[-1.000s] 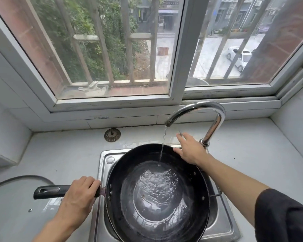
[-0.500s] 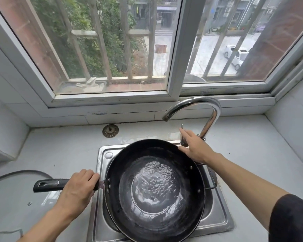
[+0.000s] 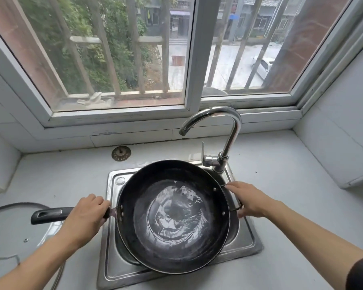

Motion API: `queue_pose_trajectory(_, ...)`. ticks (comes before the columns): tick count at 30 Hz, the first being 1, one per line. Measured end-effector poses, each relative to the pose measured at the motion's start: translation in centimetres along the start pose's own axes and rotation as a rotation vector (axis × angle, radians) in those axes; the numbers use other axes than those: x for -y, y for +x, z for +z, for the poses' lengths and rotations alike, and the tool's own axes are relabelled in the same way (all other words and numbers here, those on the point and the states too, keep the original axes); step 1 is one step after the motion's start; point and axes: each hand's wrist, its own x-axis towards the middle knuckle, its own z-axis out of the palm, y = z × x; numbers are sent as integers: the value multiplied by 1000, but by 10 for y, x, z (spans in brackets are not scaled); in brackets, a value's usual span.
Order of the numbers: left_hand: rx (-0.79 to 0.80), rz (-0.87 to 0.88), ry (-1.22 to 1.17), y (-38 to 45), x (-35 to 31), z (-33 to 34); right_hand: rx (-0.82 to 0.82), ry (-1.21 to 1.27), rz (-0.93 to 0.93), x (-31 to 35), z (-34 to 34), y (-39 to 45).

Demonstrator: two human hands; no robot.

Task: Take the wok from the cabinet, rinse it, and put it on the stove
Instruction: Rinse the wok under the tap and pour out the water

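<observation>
One wok (image 3: 174, 216), one faucet (image 3: 224, 130), two hands.

A home kitchen: a small stainless-steel sink (image 3: 247, 241) set into a pale grey stone tabletop (image 3: 281, 170), a curved chrome tap (image 3: 231, 130), white-tiled walls, and a barred window (image 3: 134, 59) overlooking a residential street.

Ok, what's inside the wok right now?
The wok holds a shallow pool of rippling water over its dark bottom. No food, sponge or tool shows in it. The sink basin under it is mostly covered, so its contents are hidden.
</observation>
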Motion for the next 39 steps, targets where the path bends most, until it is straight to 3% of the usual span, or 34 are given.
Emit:
queue_pose_trajectory(4, 55, 3, 23, 2, 4, -1, -73, -75, -18, 0, 9, 3)
queue_pose_trajectory(19, 243, -63, -61, 7, 0, -10, 3, -137, -91, 8, -3, 26)
queue_pose_trajectory(31, -57, -74, -59, 1, 31, -32, -203, -156, -100, 25, -42, 27)
queue_pose_trajectory(39, -206, -134, -34, 18, 39, -49, -448, -109, -54, 35, -56, 39)
